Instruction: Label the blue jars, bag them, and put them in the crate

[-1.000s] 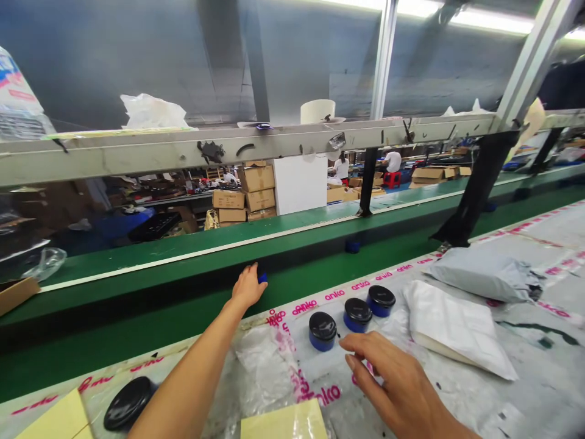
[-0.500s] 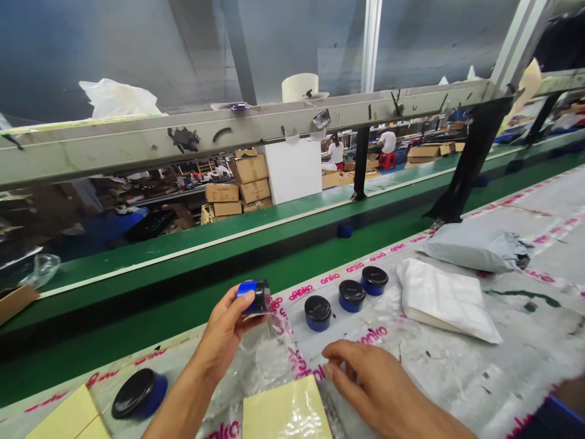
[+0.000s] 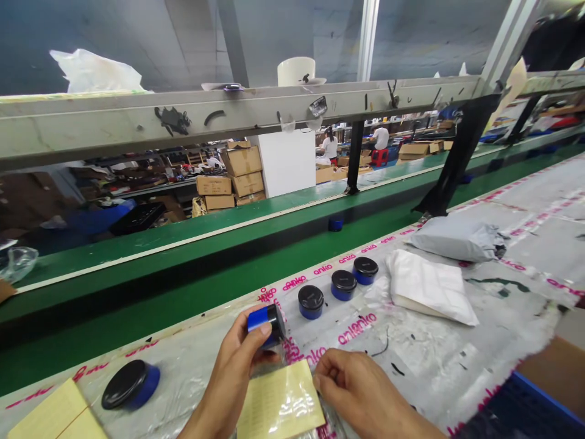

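A blue jar with a black lid (image 3: 265,324) is held on its side by my left hand (image 3: 237,360), thumb across its side. My right hand (image 3: 361,390) is closed with its fingertips together at the right edge of a yellow sheet stack (image 3: 281,402) in clear plastic; whatever they pinch is too small to make out. Past my hands, three black-lidded blue jars (image 3: 311,302) stand in a row on the plastic-covered table. Another such jar (image 3: 131,384) rests tilted at the lower left, beside more yellow sheets (image 3: 57,414).
Beyond the table edge runs a green conveyor (image 3: 183,274) carrying a small blue jar (image 3: 335,225). White folded pouches (image 3: 429,286) and a grey bag (image 3: 457,238) lie to the right. A blue crate (image 3: 543,396) stands at lower right. Two people sit far back.
The view has shifted slightly. My left hand has brought the jar lower and closer to the yellow stack. My right hand's fingers have drawn together at the stack's edge.
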`<state>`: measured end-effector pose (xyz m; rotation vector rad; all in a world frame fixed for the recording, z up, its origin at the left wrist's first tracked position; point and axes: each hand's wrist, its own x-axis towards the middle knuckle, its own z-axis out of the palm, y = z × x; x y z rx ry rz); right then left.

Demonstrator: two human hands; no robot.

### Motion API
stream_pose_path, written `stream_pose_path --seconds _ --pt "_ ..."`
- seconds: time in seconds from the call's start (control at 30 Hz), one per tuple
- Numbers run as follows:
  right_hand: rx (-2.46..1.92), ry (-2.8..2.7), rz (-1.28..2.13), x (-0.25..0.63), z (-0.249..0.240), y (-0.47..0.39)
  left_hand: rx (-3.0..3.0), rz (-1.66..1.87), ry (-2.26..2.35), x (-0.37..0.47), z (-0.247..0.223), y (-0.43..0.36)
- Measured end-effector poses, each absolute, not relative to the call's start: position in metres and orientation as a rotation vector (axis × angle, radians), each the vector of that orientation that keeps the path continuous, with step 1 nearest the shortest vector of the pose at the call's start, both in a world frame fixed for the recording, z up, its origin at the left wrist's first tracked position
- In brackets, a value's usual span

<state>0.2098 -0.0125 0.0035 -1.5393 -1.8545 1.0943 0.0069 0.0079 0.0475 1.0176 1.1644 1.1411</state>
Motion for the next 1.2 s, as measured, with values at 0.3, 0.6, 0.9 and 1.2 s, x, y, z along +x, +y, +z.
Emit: stream_pose_path --seconds 0.3,0.6,0.9,1.2 --pt "-1.559 -1.861 1.090 0.200 0.000 -0.007 1.148 1.090 1.284 -0.010 0.042 -0.001" --pt "-1.589 -1.874 1.028 0.205 -0.003 -0.012 1.634 0.907 1.284 0.028 0.050 0.022" --pt "-1.649 -1.965 0.961 0.237 0.004 -0.035 1.700 0.877 1.101 0.068 0.024 0.024" --pt "-1.584 -1.927 1.163 0.255 0.024 -0.039 1.952 0.928 1.257 0.047 0.021 0.001"
